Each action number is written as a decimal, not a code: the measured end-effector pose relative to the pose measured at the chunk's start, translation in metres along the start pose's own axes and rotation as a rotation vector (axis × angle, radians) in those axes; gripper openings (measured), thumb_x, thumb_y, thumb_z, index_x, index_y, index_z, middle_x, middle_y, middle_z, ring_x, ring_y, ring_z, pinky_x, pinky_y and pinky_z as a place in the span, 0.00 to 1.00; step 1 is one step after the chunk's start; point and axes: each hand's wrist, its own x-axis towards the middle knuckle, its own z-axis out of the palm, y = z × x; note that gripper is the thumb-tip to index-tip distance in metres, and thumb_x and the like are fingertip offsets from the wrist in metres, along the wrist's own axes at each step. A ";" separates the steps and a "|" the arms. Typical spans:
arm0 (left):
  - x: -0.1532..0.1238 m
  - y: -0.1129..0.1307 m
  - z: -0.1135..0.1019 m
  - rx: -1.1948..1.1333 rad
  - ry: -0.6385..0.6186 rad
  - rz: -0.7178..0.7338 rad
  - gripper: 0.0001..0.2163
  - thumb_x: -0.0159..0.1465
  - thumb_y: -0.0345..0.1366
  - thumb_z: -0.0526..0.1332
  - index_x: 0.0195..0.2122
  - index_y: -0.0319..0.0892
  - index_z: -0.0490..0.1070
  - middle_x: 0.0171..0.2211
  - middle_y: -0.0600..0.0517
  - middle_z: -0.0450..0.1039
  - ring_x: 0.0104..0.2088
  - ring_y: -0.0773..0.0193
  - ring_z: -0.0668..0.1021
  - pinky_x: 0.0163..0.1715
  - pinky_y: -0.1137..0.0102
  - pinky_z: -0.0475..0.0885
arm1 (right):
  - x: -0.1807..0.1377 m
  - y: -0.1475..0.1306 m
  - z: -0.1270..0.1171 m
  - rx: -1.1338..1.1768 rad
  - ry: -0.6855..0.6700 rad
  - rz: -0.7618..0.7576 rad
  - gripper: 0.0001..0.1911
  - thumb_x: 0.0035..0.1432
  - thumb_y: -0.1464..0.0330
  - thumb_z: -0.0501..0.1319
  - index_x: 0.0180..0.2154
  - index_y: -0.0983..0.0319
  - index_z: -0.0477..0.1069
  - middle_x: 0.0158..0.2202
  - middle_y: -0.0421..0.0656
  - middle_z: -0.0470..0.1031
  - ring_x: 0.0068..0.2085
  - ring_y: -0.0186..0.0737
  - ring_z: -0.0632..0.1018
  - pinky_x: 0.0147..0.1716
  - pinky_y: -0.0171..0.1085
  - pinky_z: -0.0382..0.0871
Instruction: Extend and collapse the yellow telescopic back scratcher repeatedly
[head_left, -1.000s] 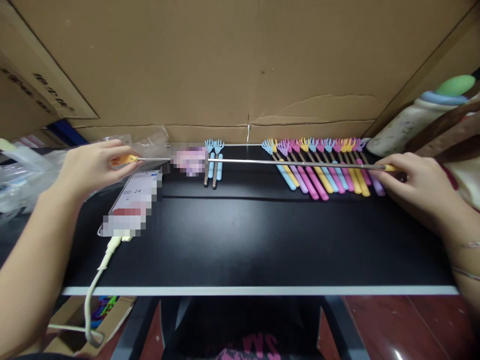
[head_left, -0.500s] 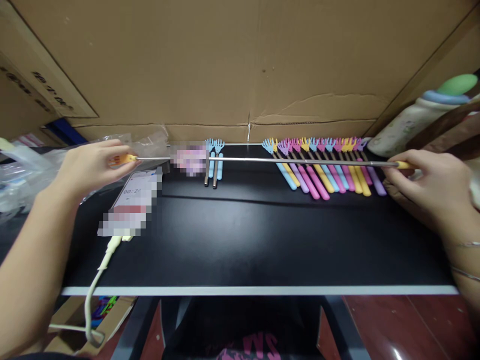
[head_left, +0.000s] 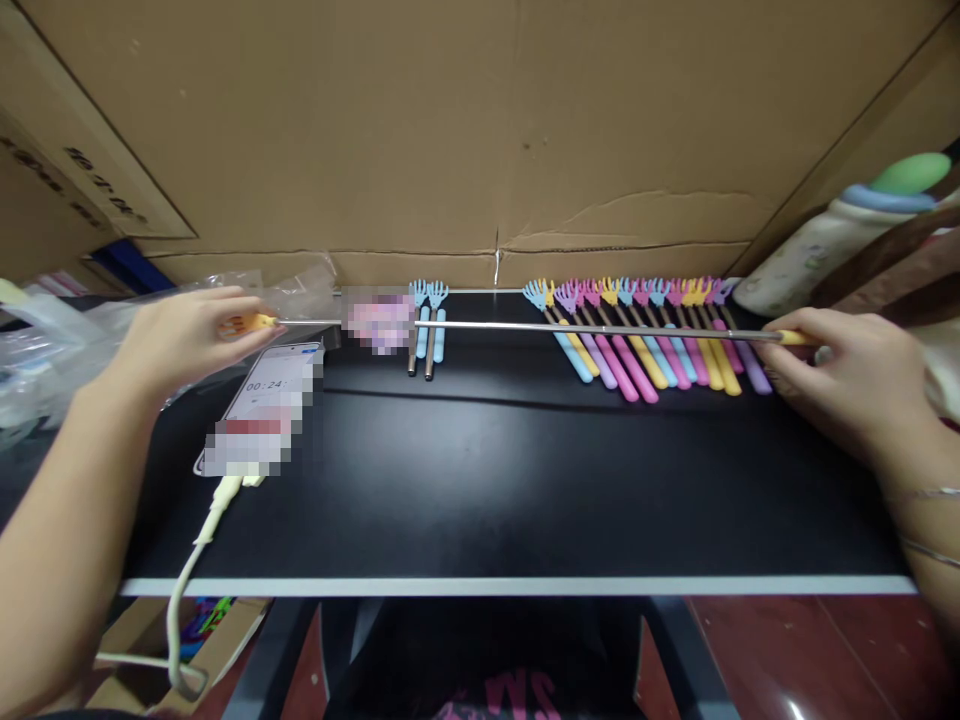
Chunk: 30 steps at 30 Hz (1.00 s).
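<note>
while the extended yellow back scratcher (head_left: 525,327) lay level above the table (head_left: 480,480), left to right, the left hand (head_left: 184,335) pinched its head end; the right hand (head_left: 847,375) gripped its handle.

Phone (head_left: 264,410) on the tabletop (head_left: 525,480), by the left hand: screen shows a timer, digits "00:24" readable, anything after the second colon is pixelated out. Lower part of the screen is blurred too, nothing legible.

Cardboard box (head_left: 67,170) at upper left: dark slanted print along its side, too skewed and small to read.

Dark garment (head_left: 495,690) at the bottom edge: pink lettering, cut off by the frame, not readable.

Blurred patch (head_left: 377,318) near the two blue items: no text legible.

Bottle (head_left: 825,240) at right: faint pattern, no readable label.
</note>
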 end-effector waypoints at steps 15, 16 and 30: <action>0.000 -0.003 0.000 -0.016 -0.026 -0.012 0.27 0.65 0.56 0.43 0.44 0.46 0.75 0.47 0.51 0.70 0.37 0.61 0.73 0.27 0.70 0.60 | -0.001 -0.001 -0.001 0.065 -0.107 0.064 0.16 0.53 0.56 0.54 0.32 0.59 0.73 0.23 0.43 0.73 0.24 0.40 0.70 0.24 0.36 0.58; 0.000 -0.003 0.000 -0.022 -0.017 -0.013 0.27 0.65 0.56 0.43 0.44 0.46 0.75 0.47 0.51 0.69 0.36 0.61 0.73 0.28 0.70 0.60 | 0.000 -0.001 -0.001 0.071 -0.110 0.063 0.16 0.53 0.56 0.54 0.32 0.60 0.73 0.23 0.43 0.73 0.24 0.40 0.70 0.24 0.36 0.58; -0.001 0.001 -0.005 -0.041 -0.045 -0.060 0.24 0.67 0.56 0.43 0.50 0.50 0.71 0.50 0.53 0.68 0.39 0.60 0.74 0.29 0.71 0.60 | 0.001 -0.003 -0.001 0.104 -0.140 0.128 0.17 0.51 0.55 0.54 0.31 0.59 0.73 0.23 0.44 0.73 0.24 0.40 0.70 0.24 0.35 0.58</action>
